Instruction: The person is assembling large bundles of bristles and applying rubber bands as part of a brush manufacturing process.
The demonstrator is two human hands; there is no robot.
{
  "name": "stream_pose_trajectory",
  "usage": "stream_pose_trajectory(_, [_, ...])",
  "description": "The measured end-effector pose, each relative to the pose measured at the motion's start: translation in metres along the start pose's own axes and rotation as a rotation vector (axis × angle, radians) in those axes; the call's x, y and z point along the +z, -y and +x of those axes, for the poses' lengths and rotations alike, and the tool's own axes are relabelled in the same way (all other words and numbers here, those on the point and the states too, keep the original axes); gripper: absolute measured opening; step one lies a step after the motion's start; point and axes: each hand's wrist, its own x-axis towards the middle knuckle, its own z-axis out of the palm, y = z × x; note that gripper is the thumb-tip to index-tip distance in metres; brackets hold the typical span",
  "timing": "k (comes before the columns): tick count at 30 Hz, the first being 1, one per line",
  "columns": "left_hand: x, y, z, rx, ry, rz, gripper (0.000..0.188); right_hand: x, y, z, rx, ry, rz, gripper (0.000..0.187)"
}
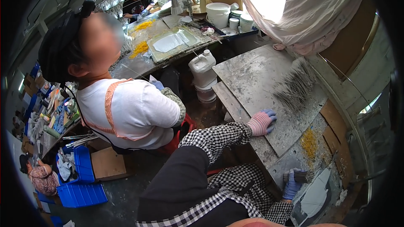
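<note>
My left hand [261,122], in a pink-striped glove with bluish fingers, lies on the edge of a grey, paint-spotted board [252,88]. Its fingers are stretched out and hold nothing. Lower down, my right hand [292,182], gloved in pale blue, is closed around a short bundle of thin sticks or wires [301,177]; their exact kind is too small to tell. Just beside that hand is a patch of whitish-grey paste [313,195] on a flat plate. Farther up the board lies a spread pile of thin grey wire-like rods [296,85].
Small yellow pieces [309,143] lie between the board and brown cardboard [334,138]. A person in a white shirt [126,111] sits close on my left. Beyond are a white jug [203,68], a white bucket [218,14] and another worker [138,4]. Blue crates [82,195] stand on the floor.
</note>
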Motion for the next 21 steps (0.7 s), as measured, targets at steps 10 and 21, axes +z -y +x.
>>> stream_pose_trajectory(10, [-0.008,-0.01,0.004,-0.035,0.077,0.007,0.047,-0.009,-0.021,0.005,-0.052,-0.055,-0.181,0.043])
stream_pose_trajectory(21, [-0.038,-0.266,0.085,0.661,0.354,-0.488,0.069,-0.006,-0.023,0.014,-0.058,0.094,-0.971,0.054])
